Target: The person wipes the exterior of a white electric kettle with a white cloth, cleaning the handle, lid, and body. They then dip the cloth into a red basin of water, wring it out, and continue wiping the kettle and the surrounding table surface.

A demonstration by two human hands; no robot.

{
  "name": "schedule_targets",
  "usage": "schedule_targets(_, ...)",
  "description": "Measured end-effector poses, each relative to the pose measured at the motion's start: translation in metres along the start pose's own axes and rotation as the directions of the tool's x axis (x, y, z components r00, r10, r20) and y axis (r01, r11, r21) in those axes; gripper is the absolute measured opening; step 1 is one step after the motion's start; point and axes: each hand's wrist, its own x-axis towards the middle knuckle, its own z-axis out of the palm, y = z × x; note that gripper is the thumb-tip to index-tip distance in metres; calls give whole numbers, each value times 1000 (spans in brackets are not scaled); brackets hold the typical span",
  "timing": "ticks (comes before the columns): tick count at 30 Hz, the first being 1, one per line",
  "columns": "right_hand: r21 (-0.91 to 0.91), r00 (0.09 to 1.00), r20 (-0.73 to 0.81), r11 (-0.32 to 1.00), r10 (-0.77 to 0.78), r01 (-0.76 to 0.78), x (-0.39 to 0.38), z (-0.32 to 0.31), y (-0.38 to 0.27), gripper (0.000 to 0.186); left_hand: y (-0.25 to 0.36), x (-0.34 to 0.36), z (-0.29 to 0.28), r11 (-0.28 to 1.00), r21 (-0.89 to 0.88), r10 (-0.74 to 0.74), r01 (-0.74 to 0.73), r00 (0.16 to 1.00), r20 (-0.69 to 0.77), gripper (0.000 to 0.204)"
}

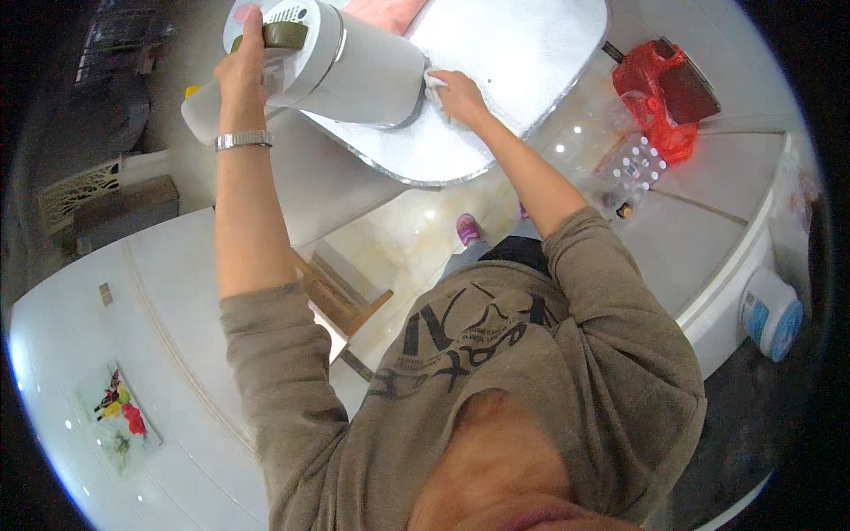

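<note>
A white cylindrical appliance [367, 75] with an olive-green handle [285, 35] and a vented end lies tilted on its side over the silvery tabletop [496, 44]. My left hand [243, 66] is closed around it by the green handle, thumb pointing up. Its exact kind is unclear. At the other end, my right hand [460, 97] pinches a white cloth [435, 84] against the base's edge. Part of the cloth is hidden under the fingers.
Pink fabric [387, 12] lies at the table's far edge. To the right are a red plastic bag [653, 97], a pack of white-capped bottles [633, 162] and a white-and-blue tub [772, 316]. A wooden stool [341, 292] stands below the table.
</note>
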Motion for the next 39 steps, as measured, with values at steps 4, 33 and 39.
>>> schedule_targets(4,142,998,-49,989,42,-34,-11,-3,4,34,17,8,2,998,-57,11,-3,992,126,57)
schedule_targets(33,527,873,-438,725,-214,442,16,-18,-133,33,1,-12,-65,969,167,91,-184,888,451,48)
schedule_targets(39,97,715,-537,809,-447,579,11,23,-140,42,1,-13,-60,963,123,142,-240,838,527,52)
